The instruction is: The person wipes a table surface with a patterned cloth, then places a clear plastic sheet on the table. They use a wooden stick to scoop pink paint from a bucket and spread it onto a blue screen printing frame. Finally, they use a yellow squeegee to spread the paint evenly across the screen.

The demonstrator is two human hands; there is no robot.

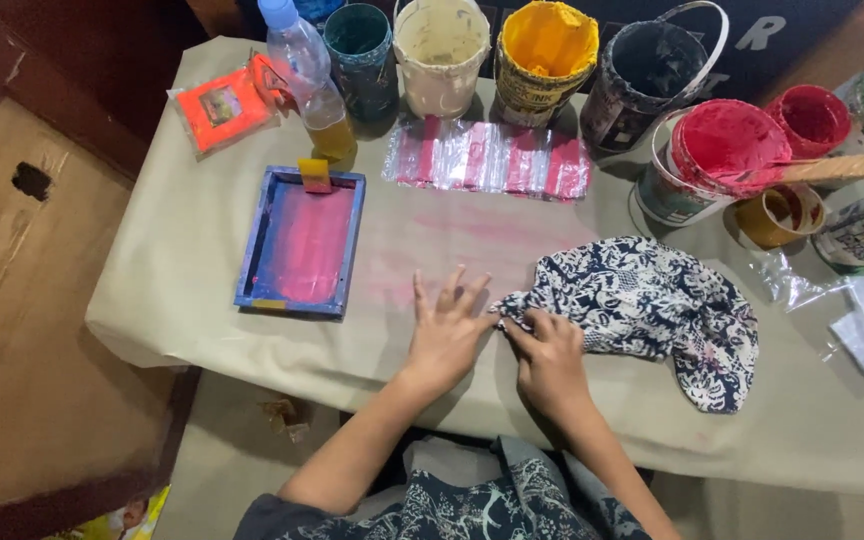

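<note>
Seen from the head camera, the left hand (pixel 444 335) lies flat, fingers spread open, on the desk (pixel 202 260). Beside it, the right hand (pixel 550 362) pinches the edge of a blue-and-white patterned cloth (pixel 652 300), near a pink-stained printing frame (pixel 301 241) and paint buckets (pixel 550 55).

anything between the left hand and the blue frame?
Nothing: in the head view only bare, pink-stained table cover separates the left hand from the blue frame. The right hand grips the patterned cloth.
</note>
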